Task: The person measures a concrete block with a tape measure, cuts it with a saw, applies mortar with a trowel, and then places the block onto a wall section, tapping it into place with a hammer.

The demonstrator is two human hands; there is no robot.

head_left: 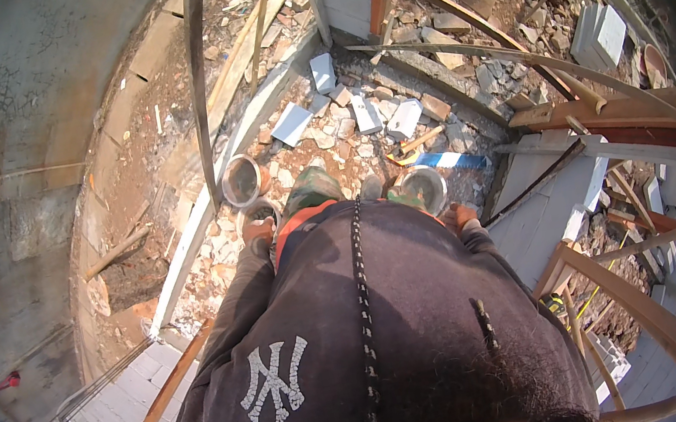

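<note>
My left hand (259,230) is low at my left side, its fingers closed at the rim of a round bucket (259,209). Just beyond that one stands another bucket (242,181), pale-rimmed. On my other side, my right hand (460,217) is curled beside a third bucket (425,187), which has a clear or whitish rim. Whether the fingers grip that bucket or something else is hidden. My boots (312,188) stand on the rubble between the buckets. Ahead lie a wooden-handled tool (422,140) and a long blue-and-white tool (456,160) with a yellow end.
Several pale blocks (291,124) lie on broken stones ahead. A low white block wall (186,257) runs along my left. Upright and slanting timber poles (204,82) cross the view. To the right are wooden beams (614,114), block walls (551,217) and stacked white blocks (598,35).
</note>
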